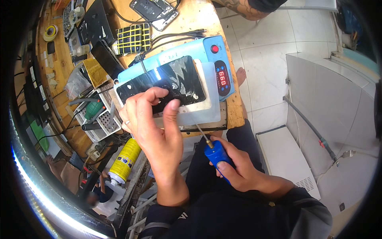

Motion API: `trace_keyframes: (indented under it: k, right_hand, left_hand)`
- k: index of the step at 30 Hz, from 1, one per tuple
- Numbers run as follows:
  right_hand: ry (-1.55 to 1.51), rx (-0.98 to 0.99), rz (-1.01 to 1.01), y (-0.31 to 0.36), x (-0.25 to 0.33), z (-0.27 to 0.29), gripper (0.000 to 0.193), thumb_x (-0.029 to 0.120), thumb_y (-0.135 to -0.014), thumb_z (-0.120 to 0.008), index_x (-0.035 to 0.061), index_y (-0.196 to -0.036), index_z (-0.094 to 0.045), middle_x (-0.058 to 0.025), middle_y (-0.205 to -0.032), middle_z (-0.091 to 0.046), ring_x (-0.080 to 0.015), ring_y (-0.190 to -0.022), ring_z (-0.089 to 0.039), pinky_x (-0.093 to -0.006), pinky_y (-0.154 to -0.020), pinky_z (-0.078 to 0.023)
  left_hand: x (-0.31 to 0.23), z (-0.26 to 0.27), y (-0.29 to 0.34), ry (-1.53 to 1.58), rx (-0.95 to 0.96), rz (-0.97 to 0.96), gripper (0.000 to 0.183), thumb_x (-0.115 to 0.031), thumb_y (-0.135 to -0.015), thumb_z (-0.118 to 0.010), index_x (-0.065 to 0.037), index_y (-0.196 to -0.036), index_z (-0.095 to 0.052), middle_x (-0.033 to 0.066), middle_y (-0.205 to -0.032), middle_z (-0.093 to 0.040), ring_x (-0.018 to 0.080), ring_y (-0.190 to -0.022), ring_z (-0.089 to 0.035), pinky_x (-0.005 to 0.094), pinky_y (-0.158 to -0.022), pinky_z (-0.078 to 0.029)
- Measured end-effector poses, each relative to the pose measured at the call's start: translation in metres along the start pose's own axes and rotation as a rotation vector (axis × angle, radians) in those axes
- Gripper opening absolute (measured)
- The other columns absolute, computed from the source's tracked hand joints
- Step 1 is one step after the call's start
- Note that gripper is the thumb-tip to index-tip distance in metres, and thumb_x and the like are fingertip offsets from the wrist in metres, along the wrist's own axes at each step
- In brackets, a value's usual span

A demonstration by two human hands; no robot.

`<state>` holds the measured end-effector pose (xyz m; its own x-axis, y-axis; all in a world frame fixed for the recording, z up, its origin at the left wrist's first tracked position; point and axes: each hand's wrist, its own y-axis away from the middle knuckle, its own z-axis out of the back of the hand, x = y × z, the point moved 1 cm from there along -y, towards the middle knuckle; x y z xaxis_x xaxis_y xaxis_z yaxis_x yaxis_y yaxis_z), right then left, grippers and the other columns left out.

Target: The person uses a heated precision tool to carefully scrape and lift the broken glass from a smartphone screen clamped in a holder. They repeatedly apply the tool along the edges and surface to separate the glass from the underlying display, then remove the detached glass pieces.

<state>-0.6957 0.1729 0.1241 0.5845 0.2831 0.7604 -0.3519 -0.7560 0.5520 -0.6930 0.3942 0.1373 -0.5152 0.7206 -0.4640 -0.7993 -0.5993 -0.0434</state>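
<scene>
A black phone screen (pixel 191 75) with wrinkled, smeared residue lies on a pale mat (pixel 213 107) atop a blue heating machine (pixel 175 51). My left hand (pixel 149 119) is over the screen's near edge, its fingers curled and its thumb apart from the index finger. I see nothing between those two fingertips; whether they touch the glass I cannot tell. In my right hand (pixel 238 165) is a blue handheld power tool (pixel 217 155) with a brass collar and a thin metal rod. The rod points up toward the mat's near edge, its tip hard to make out.
A red button (pixel 215 49) and a lit display (pixel 222 75) are on the machine's right end. Phones in yellow bands (pixel 133 39), an opened phone (pixel 155 14) and cables lie behind. To the left stands a white basket (pixel 104 126), with a yellow spray can (pixel 125 159) nearer me.
</scene>
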Motion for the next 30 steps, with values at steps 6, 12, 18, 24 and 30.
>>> trace_keyframes:
  k: [6, 12, 18, 24, 30]
  right_hand:
    - [-0.033, -0.011, 0.009, -0.004, 0.000, -0.006, 0.063, 0.023, -0.107, -0.057, -0.0088, -0.156, -0.035, -0.0264, -0.128, -0.063, -0.0299, -0.110, -0.068, -0.0393, -0.098, -0.052]
    - [-0.056, -0.054, 0.021, 0.000, 0.001, 0.008, 0.062, 0.022, -0.108, -0.057, -0.0090, -0.157, -0.035, -0.0144, -0.106, -0.065, -0.0156, -0.080, -0.065, -0.0319, -0.077, -0.054]
    - [-0.044, -0.075, 0.048, 0.004, 0.001, 0.014, 0.061, 0.021, -0.108, -0.056, -0.0092, -0.157, -0.035, -0.0128, -0.103, -0.064, -0.0133, -0.076, -0.063, -0.0301, -0.074, -0.053]
    - [-0.015, -0.065, 0.093, 0.000, 0.000, 0.012, 0.061, 0.019, -0.108, -0.057, -0.0090, -0.157, -0.035, -0.0135, -0.106, -0.065, -0.0136, -0.076, -0.064, -0.0299, -0.074, -0.053]
    - [-0.093, -0.056, 0.034, 0.003, 0.003, 0.012, 0.060, 0.018, -0.107, -0.057, -0.0079, -0.157, -0.035, -0.0150, -0.111, -0.065, -0.0133, -0.076, -0.064, -0.0296, -0.073, -0.054]
  left_hand:
    - [0.004, 0.003, -0.001, -0.055, 0.000, -0.060, 0.011, -0.011, -0.103, -0.062, -0.004, -0.108, -0.069, 0.0088, -0.101, -0.065, 0.0261, -0.099, -0.053, 0.0371, -0.094, -0.038]
    - [0.000, -0.006, -0.002, -0.084, -0.042, -0.019, 0.025, -0.030, -0.100, -0.070, -0.007, -0.107, -0.068, 0.0074, -0.098, -0.060, 0.0277, -0.098, -0.052, 0.0412, -0.092, -0.036]
    - [-0.012, -0.016, -0.001, -0.237, -0.114, -0.011, 0.044, -0.045, -0.087, -0.083, -0.009, -0.104, -0.065, 0.0054, -0.096, -0.054, 0.0298, -0.099, -0.052, 0.0462, -0.089, -0.035]
    - [-0.005, -0.013, -0.001, -0.155, -0.070, 0.007, 0.027, -0.030, -0.094, -0.077, -0.008, -0.105, -0.065, 0.0075, -0.098, -0.059, 0.0313, -0.099, -0.053, 0.0451, -0.088, -0.035]
    - [0.002, -0.012, 0.001, -0.169, -0.065, -0.020, 0.023, -0.027, -0.096, -0.074, -0.008, -0.105, -0.065, 0.0077, -0.099, -0.060, 0.0306, -0.098, -0.052, 0.0441, -0.088, -0.035]
